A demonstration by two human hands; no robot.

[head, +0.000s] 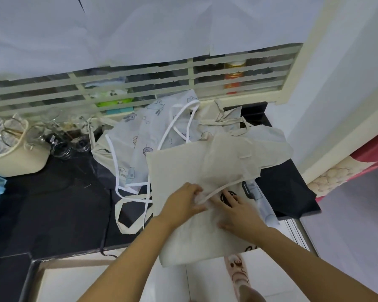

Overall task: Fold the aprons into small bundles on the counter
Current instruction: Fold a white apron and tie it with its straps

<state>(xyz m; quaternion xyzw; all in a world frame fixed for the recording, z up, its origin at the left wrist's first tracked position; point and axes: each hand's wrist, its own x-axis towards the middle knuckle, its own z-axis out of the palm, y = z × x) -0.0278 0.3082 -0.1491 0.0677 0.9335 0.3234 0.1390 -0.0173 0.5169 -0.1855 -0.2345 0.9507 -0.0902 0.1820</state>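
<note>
Your left hand (184, 200) pinches the strap (224, 188) of the beige apron (179, 171); your right hand (238, 211), fingers straight, presses it flat.

The apron (179, 171) lies on the worktop (52, 203), its near edge overhanging the front. The left hand (183, 200) and right hand (240, 211) sit on it. Behind it lies a pile (140, 136) of aprons. Jars (63, 149) stand left of the pile; a basket (20, 164) sits left of the jars.
</note>
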